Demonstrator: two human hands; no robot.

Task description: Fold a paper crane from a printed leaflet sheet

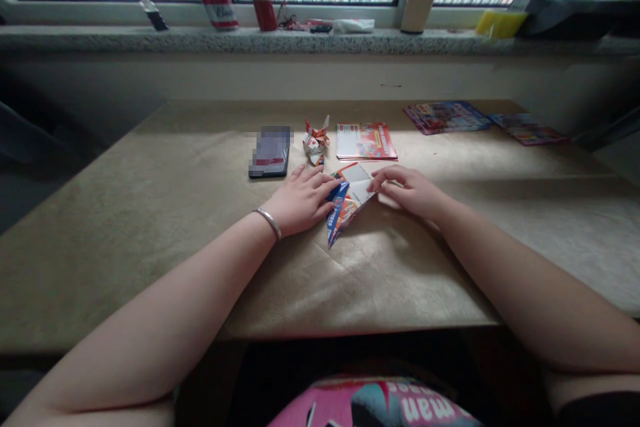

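A folded sheet of printed paper (355, 193), blue, orange and white, lies on the table with one pointed corner towards me. My left hand (306, 199) rests flat across its left side, fingers stretched out and pressing on the blue flap. With curled fingers, my right hand (403, 188) pinches the right corner of the paper; the fingertips partly hide that edge. Just beyond the sheet stands a folded paper figure (316, 140) in red, white and orange, apart from both hands.
A phone (273, 152) lies left of the paper figure. Behind the sheet is a stack of printed papers (367, 141), with colourful booklets (447, 116) farther right. The windowsill (310, 44) holds a red can (216, 1), a red lighter-like object (265, 11) and a yellow item (501, 24).
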